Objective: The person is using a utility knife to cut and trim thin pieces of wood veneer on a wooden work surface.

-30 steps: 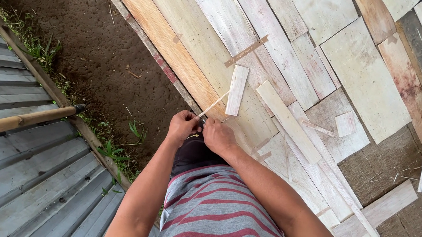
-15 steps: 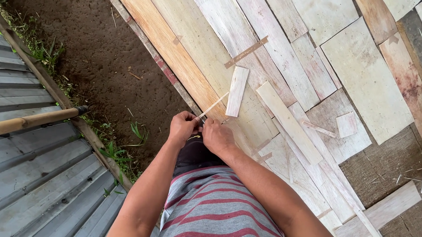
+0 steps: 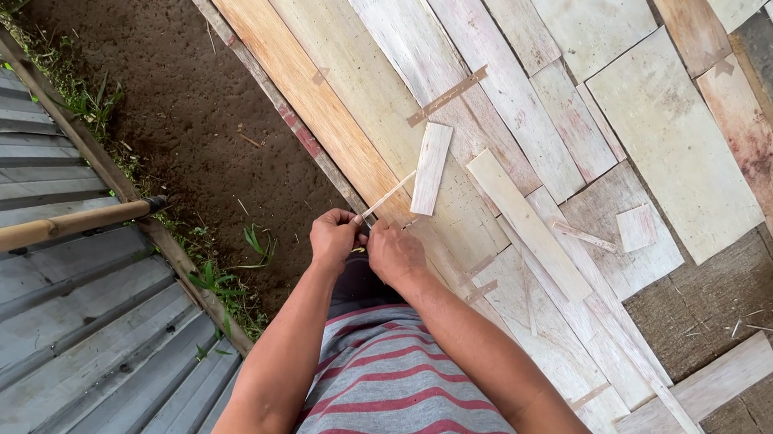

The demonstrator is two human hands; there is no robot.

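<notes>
Boards: the wide spread of pale wooden boards (image 3: 522, 100) fills the upper right of your view, laid side by side with their long axes running from upper left down to lower right; several are cut off by the frame edges.
Metal sheet: corrugated grey roofing (image 3: 44, 311) takes up your lower left, its ribs slanting up to the right, and it runs out of view at the left and bottom.
Soil: a band of dark bare earth (image 3: 170, 75) lies between the roofing and the boards, with tufts of grass along its lower edge.
Shirt: your grey shirt with red stripes (image 3: 392, 399) covers the bottom centre and hides whatever is under you.
Pole: a brown wooden pole (image 3: 41, 229) lies across the roofing, pointing right and slightly up, its left end cut off.
Short plank: a small pale plank (image 3: 431, 168) rests on the boards just beyond your hands, nearly upright in the view.
Left hand: your left hand (image 3: 334, 236) is curled closed, fingers pinching the near end of the strip.
Right hand: your right hand (image 3: 395, 252) is closed too, touching the left; its fingertips are turned away, so you cannot tell exactly what they grip.
Strip: the thin pale strip (image 3: 388, 194) sticks out from between your hands, long axis pointing up and to the right, its far tip close beside the short plank; the near end is hidden in your grip.
</notes>
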